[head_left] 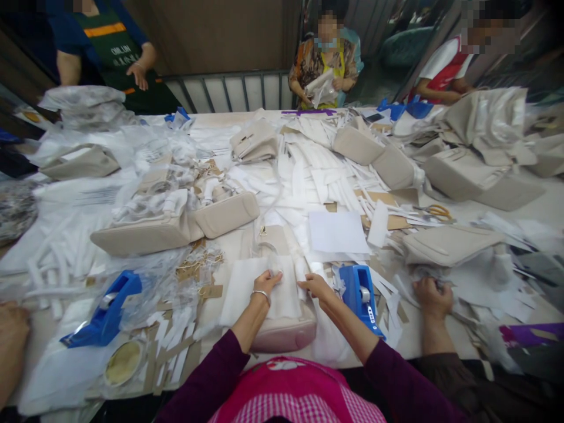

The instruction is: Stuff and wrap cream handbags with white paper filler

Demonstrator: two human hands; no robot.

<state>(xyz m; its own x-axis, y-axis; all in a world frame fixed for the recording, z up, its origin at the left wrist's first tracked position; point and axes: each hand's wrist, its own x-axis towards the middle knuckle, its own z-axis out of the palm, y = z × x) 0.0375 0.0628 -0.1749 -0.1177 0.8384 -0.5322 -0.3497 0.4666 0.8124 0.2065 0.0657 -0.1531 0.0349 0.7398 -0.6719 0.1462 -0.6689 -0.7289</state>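
A beige handbag point(286, 333) lies in front of me, its base towards me and a gold clasp at its far end. Over its body is spread a white wrapping sheet point(240, 291). My left hand point(264, 286), with a bracelet at the wrist, rests over the sheet, its fingers closed on a bit of translucent wrapping point(275, 263). Just to the right, my right hand point(318, 288) has thumb and fingers pinched together by the bag's right side, beside a narrow white wrapped strip point(301, 270). What this pinch holds, if anything, is too small to tell.
Blue tape dispensers point(359, 294) point(108, 311) stand on both sides. More beige bags point(227, 214) point(453, 244), loose white strips point(174, 346), a tape roll point(123, 363) and orange-handled scissors point(438, 210) cover the table. A neighbour's hand point(434, 296) works at right; people stand opposite.
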